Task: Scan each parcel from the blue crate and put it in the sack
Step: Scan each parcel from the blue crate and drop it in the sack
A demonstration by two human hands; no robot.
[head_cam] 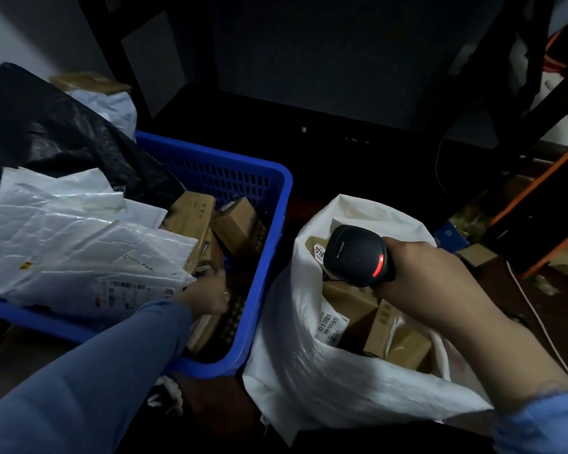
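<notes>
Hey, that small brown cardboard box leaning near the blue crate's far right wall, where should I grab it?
Take the small cardboard box across its short sides near the raised upper end, coming down from above. It lies tilted, the blue crate wall closes off its right and a longer box crowds its left, so the top looks like the only open approach.
</notes>
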